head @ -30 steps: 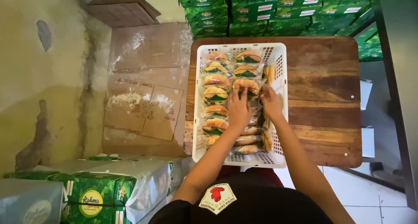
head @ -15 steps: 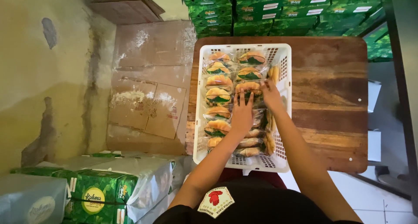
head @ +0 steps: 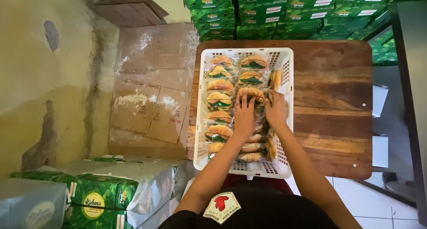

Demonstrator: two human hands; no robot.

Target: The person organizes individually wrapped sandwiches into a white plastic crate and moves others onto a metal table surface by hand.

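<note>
My left hand [head: 244,115] lay flat, fingers spread, pressing down on a wrapped bun [head: 251,93] in the right-hand row; its grip was wide and closed on nothing. My right hand [head: 276,109] sat just beside it, fingers curled onto the packets along the crate's right wall, but I could not tell whether that grip actually held one. Under both hands, wrapped buns filled the white plastic crate [head: 284,169] in two rows, with a few more standing on edge to the right of my right hand. The crate rested on the left part of a wooden desk [head: 333,104]. Beyond it, away from me, stood stacked green cartons [head: 284,8]. Left of the crate, flattened cardboard [head: 151,95] lay on the floor.
</note>
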